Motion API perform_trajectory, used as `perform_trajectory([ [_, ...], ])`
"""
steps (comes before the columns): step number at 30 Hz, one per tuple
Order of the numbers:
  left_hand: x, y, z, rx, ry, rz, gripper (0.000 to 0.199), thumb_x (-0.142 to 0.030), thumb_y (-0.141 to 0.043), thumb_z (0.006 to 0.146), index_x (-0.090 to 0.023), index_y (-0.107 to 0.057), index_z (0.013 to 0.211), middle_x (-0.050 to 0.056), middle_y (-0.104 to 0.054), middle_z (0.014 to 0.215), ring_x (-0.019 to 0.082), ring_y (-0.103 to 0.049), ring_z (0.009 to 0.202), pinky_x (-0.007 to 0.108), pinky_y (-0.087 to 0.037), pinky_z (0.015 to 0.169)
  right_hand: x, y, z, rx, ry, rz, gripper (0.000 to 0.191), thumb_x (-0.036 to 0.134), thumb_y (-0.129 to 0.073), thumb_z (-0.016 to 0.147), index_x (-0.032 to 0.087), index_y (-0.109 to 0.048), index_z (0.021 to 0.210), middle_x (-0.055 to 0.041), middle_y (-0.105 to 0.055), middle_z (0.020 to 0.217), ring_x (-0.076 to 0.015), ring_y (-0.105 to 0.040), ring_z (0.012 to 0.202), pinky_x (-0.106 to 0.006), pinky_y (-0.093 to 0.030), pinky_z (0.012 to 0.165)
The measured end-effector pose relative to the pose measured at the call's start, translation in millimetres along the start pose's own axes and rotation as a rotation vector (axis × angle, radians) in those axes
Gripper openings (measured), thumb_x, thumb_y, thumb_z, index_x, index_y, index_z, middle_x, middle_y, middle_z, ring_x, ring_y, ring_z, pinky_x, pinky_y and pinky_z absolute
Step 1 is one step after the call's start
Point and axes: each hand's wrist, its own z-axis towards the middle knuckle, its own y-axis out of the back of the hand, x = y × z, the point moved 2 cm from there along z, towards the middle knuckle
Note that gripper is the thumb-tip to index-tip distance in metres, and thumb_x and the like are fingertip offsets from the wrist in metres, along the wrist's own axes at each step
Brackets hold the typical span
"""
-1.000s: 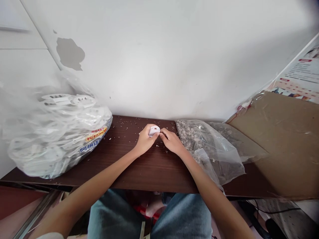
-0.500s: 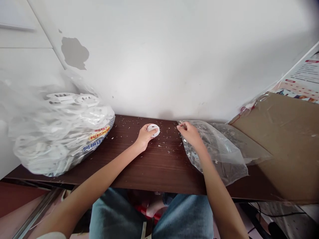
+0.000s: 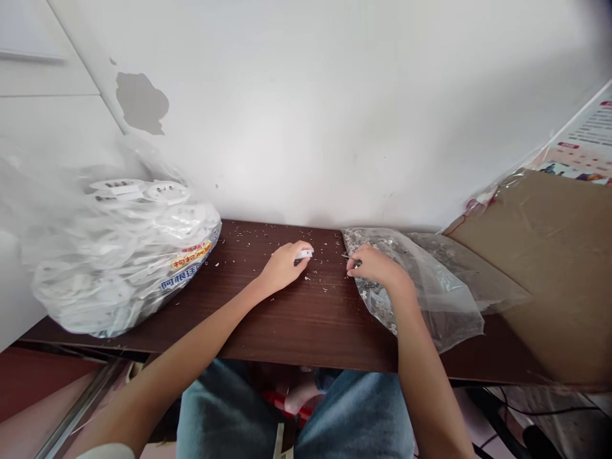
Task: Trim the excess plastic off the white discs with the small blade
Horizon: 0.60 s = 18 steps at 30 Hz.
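Note:
My left hand (image 3: 283, 266) grips a white round plastic piece (image 3: 305, 254) over the middle of the table. The piece is turned on edge, and my fingers cover most of it. To the right, my right hand (image 3: 375, 264) is closed in a pinch on a small thin metal piece (image 3: 345, 256), whose tip points toward the left hand; its exact kind is too small to make out. Beneath and beside the right hand lies a clear plastic bag (image 3: 430, 290) with many small metal parts (image 3: 370, 240) inside.
A large clear bag (image 3: 119, 255) full of white plastic pieces stands at the left. Small white and metal bits are scattered over the dark brown table (image 3: 296, 331). A cardboard sheet (image 3: 554, 274) leans at the right, and a white wall (image 3: 296, 115) rises behind.
My left hand has rolled over, turning the white piece from face-up to on edge. My right hand has moved slightly down and right, and a thin metal piece now shows in its fingers.

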Motion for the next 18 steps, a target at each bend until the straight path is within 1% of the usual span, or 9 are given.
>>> perform_trajectory([
  [2,-2.0,-6.2,-3.3,0.079,-0.141,0.138,0.026,-0.02,-0.058,0.099,-0.027,-0.071,0.121,0.006,-0.076,0.112,0.025,-0.068,0.099,0.043,-0.049,0.097,-2.3,-4.5,2.2,-0.029,0.004,-0.004,0.005,0.022,-0.079,0.073,0.021,-0.075,0.07,-0.0084,-0.07,0.103,-0.0172,-0.06,0.071,-0.03,-0.042,0.063],
  [4,-2.9,-12.3,-5.1,0.14,-0.236,0.212,0.03,-0.014,-0.054,0.098,-0.027,-0.072,0.118,0.006,-0.077,0.115,0.027,-0.067,0.108,0.044,-0.046,0.102,-3.9,-7.4,4.0,-0.042,0.025,-0.006,0.009,0.02,-0.079,0.073,0.021,-0.072,0.067,-0.0078,-0.069,0.094,-0.0178,-0.06,0.071,-0.031,-0.042,0.064],
  [6,-3.3,-15.7,-5.5,0.189,-0.285,0.241,0.032,-0.011,-0.053,0.098,-0.028,-0.073,0.116,0.007,-0.077,0.118,0.028,-0.066,0.115,0.044,-0.045,0.103,-4.4,-7.8,4.5,-0.029,0.04,-0.016,0.01,0.021,-0.077,0.075,0.021,-0.071,0.067,-0.0076,-0.069,0.088,-0.0198,-0.061,0.074,-0.031,-0.041,0.065],
  [8,-3.7,-15.9,-4.9,0.211,-0.298,0.248,0.031,-0.012,-0.055,0.097,-0.029,-0.074,0.116,0.007,-0.077,0.12,0.029,-0.064,0.121,0.045,-0.044,0.105,-2.8,-5.9,4.0,-0.035,0.057,-0.017,0.01,0.023,-0.075,0.078,0.021,-0.07,0.069,-0.0083,-0.069,0.087,-0.0221,-0.063,0.078,-0.031,-0.042,0.066],
  [10,-3.5,-14.4,-4.0,0.203,-0.279,0.262,0.03,-0.016,-0.06,0.097,-0.029,-0.072,0.121,0.008,-0.076,0.123,0.03,-0.064,0.122,0.046,-0.044,0.106,1.7,-3.2,3.4,-0.085,0.084,0.003,0.01,0.025,-0.071,0.084,0.021,-0.07,0.074,-0.0099,-0.07,0.092,-0.0238,-0.064,0.084,-0.032,-0.042,0.068],
  [12,-2.6,-13.4,-3.2,0.185,-0.244,0.288,0.034,-0.023,-0.066,0.096,-0.028,-0.069,0.129,0.01,-0.075,0.127,0.033,-0.064,0.124,0.048,-0.045,0.106,8.5,-2.6,3.8,-0.142,0.097,0.031,0.011,0.027,-0.065,0.091,0.021,-0.07,0.083,-0.0104,-0.072,0.1,-0.0242,-0.065,0.089,-0.032,-0.042,0.07],
  [13,-1.6,-13.3,-2.8,0.174,-0.216,0.296,0.039,-0.027,-0.07,0.095,-0.027,-0.066,0.134,0.011,-0.074,0.13,0.034,-0.064,0.124,0.049,-0.045,0.106,12.6,-3.7,4.7,-0.162,0.098,0.048,0.012,0.028,-0.061,0.095,0.021,-0.069,0.089,-0.0101,-0.072,0.102,-0.0238,-0.065,0.089,-0.032,-0.042,0.071],
  [15,1.3,-13.6,-2.1,0.145,-0.132,0.278,0.054,-0.036,-0.076,0.092,-0.026,-0.058,0.142,0.013,-0.071,0.135,0.036,-0.065,0.125,0.048,-0.048,0.103,21.5,-9.3,8.1,-0.181,0.102,0.093,0.013,0.029,-0.055,0.1,0.022,-0.066,0.097,-0.008,-0.073,0.099,-0.0224,-0.064,0.085,-0.032,-0.041,0.07],
  [18,6.7,-14.1,-1.7,0.109,0.022,0.195,0.076,-0.048,-0.086,0.083,-0.025,-0.05,0.146,0.014,-0.072,0.133,0.037,-0.068,0.121,0.045,-0.052,0.096,36.0,-23.3,15.0,-0.194,0.145,0.18,0.012,0.031,-0.054,0.101,0.022,-0.063,0.1,-0.0048,-0.072,0.093,-0.0209,-0.064,0.081,-0.032,-0.043,0.072],
])
